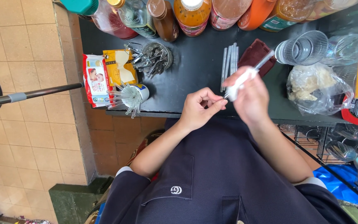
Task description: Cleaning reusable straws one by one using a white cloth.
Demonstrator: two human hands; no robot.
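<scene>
Black countertop (195,79) is the stage as a person in a dark collared shirt works with both bare hands just above its near edge. Right hand (251,97) has its fingers wrapped shut around a white paper-wrapped straw (243,82), which slants up and away over the counter, a clear tip poking out of the wrapper's far end. Left hand (199,108) meets it at the wrapper's lower end, thumb and forefinger pinched together on the paper, the other fingers curled in.

On the counter just beyond the hands lies a bundle of clear straws (229,63), and right of that bundle a dark red folded cloth (255,56). Farther right of the cloth sit a ribbed clear glass on its side (303,49) and a clear plastic bag of pale food (318,89). Left of the hands, at the counter's near corner, a white cup of straws (133,97) has tipped toward the edge, with a metal holder of cutlery (154,58) behind it and a red-and-white wipes packet (97,81) at the counter's left end. Bottles of coloured drinks (191,14) line the far side.
</scene>
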